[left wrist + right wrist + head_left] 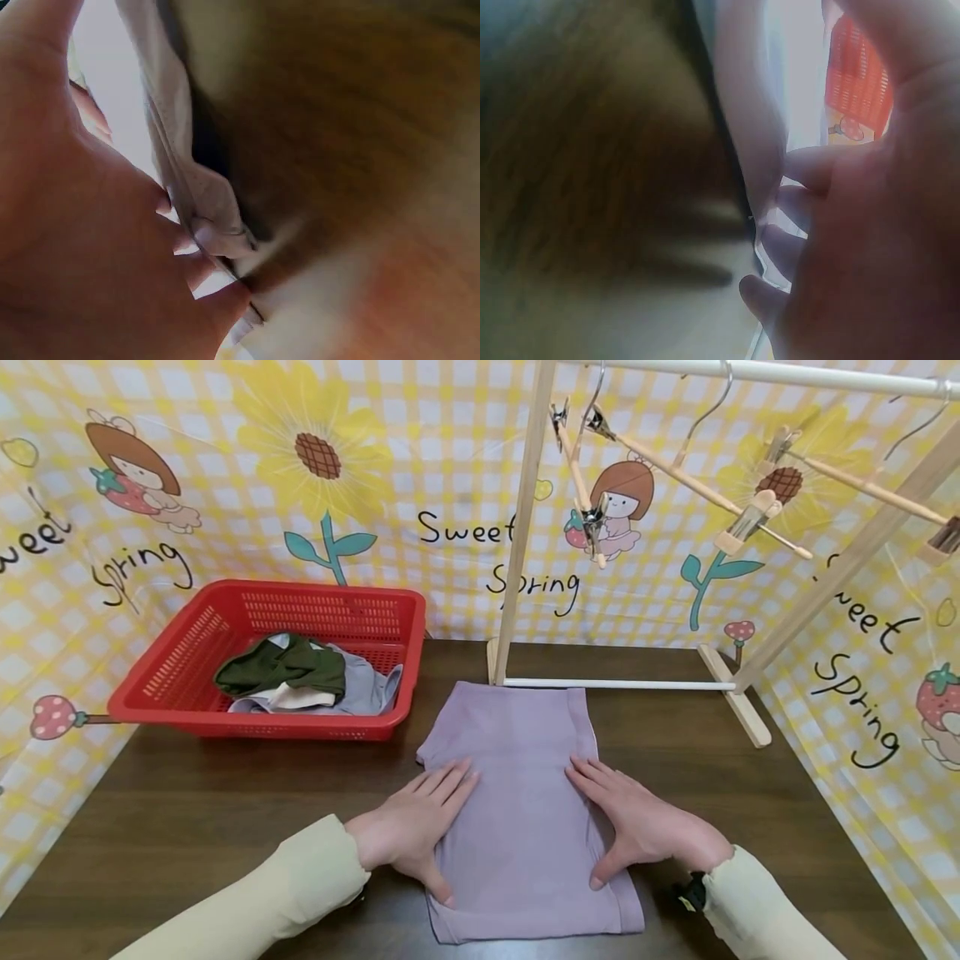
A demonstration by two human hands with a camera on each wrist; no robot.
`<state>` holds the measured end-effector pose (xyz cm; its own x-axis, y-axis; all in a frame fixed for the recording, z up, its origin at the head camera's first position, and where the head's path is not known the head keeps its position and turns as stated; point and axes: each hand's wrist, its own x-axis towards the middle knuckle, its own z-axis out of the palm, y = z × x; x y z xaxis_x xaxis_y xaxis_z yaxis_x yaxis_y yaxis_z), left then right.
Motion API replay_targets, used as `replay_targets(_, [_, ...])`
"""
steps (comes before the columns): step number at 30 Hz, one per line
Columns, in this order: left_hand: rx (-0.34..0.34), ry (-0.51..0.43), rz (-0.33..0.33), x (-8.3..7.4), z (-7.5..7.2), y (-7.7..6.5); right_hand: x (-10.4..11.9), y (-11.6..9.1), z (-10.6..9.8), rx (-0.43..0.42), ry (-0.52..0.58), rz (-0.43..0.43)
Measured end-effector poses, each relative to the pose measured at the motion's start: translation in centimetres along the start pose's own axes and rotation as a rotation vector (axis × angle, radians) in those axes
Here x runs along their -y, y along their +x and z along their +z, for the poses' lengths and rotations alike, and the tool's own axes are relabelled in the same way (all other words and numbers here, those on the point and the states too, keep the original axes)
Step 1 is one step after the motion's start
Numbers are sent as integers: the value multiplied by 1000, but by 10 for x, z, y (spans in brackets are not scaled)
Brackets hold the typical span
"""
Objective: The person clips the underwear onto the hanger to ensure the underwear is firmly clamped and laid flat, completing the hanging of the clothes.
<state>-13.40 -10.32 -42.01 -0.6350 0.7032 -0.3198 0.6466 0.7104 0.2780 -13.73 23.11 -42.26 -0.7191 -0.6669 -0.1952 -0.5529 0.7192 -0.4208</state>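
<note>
Dark wood table (pixel 225 793), yellow-and-white checked cloth (pixel 457 443) with sunflowers behind it.

Head view: landmark = red basket (pixel 292 720), holding a dark green garment (pixel 281 668) and a grey-blue one (pixel 371 681). Lilac garment (pixel 525 827) spread flat on the table, right of the basket and extending nearer the person than it. Wooden rack (pixel 522 527) right of the basket, carrying clip hangers (pixel 675 474). Left hand (pixel 420 827) nearer the person than the basket, on garment's left edge: fingers extended, thumb spread, nothing grasped. Right hand (pixel 637 818) farther right of the basket, on the opposite edge: same pose, also ungripped.

Left wrist view: blurred; palm and fingers along the lilac edge, tabletop alongside.

Right wrist view: hazy; fingertips at the garment edge, basket seen past it.
</note>
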Motion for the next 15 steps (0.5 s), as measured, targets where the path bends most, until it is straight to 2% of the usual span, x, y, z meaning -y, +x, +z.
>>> replay_targets(2, [-5,3,-3,-1,0,-1,1,-1,0,4,10,9])
replay_targets(5, [-31,6,-21,-4,-5,-1,3,0,-2,-43,31,17])
replay_targets(7, [-83,-14,-29,-6,-11,0,4,3,-5,-102,56,17])
replay_targets(9, [-153,-54,-43,-7,-20,3,5,5,-7,-166,81,21])
replay_targets(11, [-257,-121,-37,-6,-33,8,6,6,-9,-205,110,31])
replay_targets(15, [-458,-300,-32,-4,-64,20,6,7,-8,-232,143,51])
